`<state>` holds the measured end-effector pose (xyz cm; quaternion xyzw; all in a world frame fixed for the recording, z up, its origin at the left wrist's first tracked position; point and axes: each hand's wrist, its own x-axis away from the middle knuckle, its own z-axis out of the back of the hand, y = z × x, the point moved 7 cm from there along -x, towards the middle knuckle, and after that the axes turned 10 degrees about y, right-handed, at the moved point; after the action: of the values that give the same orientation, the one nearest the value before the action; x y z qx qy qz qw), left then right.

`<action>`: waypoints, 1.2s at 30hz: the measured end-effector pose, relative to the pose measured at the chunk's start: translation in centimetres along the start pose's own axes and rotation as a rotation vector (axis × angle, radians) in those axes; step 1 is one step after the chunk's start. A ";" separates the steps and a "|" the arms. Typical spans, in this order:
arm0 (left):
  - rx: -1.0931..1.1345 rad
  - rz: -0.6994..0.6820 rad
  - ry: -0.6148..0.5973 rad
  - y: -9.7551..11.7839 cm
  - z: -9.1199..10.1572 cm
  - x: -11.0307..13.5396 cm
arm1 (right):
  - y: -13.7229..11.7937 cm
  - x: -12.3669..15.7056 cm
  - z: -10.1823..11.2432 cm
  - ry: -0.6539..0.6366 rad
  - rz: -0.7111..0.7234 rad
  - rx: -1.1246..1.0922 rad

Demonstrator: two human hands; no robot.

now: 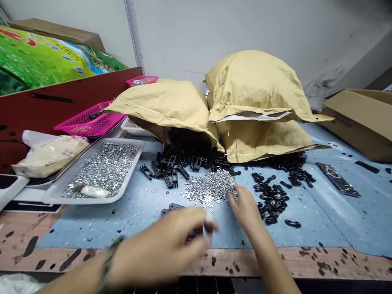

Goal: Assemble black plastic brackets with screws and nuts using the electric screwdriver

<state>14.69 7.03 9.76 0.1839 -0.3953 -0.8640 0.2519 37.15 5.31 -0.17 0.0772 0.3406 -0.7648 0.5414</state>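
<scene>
Head view: on the surface (pixel 321 220), tan paper sacks (pixel 257 81) lie with mouths toward the person, so black plastic parts (pixel 171 169) spill within reach. At the edge of the screw pile (pixel 210 188), the right hand (pixel 246 208) touches down, fingers bent, grip unclear. Blurred, the left hand (pixel 165 245) looks half closed; I cannot tell what it holds.

On the desk (pixel 137 212), a screw pile (pixel 211 188) lies at the middle, just before the sacks (pixel 254 85). Left of it sits a tray (pixel 136 160) holding nuts (pixel 104 165), with a basket (pixel 92 120) behind it. Plastic links (pixel 272 200) lie right of the pile, and a carton (pixel 361 118) stands far right.
</scene>
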 end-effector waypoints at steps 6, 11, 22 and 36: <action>-0.266 -0.089 0.222 -5.3 -5.3 -13.3 | 0.0 -2.5 -2.5 -0.019 0.013 -0.013; -0.260 -0.078 0.251 -6.9 -7.1 -16.4 | 0.2 -2.3 -1.4 0.036 -0.003 -0.099; -0.024 0.069 0.285 -7.9 -0.1 -8.2 | -6.7 1.6 -1.6 -0.180 0.002 -0.549; -0.294 -0.106 0.356 -9.5 -2.7 0.6 | -13.2 3.4 -3.5 -0.463 0.473 -0.042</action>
<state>12.82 10.38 0.64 0.3152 -0.2043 -0.8782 0.2959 23.26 7.17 1.34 -0.0332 0.1969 -0.6079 0.7685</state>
